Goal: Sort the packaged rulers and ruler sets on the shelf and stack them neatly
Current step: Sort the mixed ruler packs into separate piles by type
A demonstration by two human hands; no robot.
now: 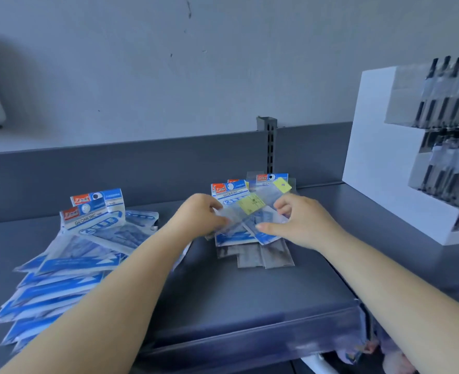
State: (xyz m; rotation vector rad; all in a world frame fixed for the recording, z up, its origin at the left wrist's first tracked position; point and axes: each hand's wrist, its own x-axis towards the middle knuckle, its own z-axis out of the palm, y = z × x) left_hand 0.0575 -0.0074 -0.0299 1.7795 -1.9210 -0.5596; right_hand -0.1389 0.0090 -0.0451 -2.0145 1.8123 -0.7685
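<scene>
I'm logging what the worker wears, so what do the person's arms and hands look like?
Both forearms are bare, with no sleeves in view. The left hand and right hand wear no gloves, and no rings, watch or bracelets show.

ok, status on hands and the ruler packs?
Left hand and right hand both grip the centre stack. Left pile fanned, unsorted. Nothing blocking.

Glossy clear plastic ruler packets (246, 211) lie on a smooth matt grey shelf (236, 298).

Bare shelf (250, 298) lies open between the left pile (69, 255) and middle stack (252, 238); a white display (379, 157) blocks the right.
</scene>
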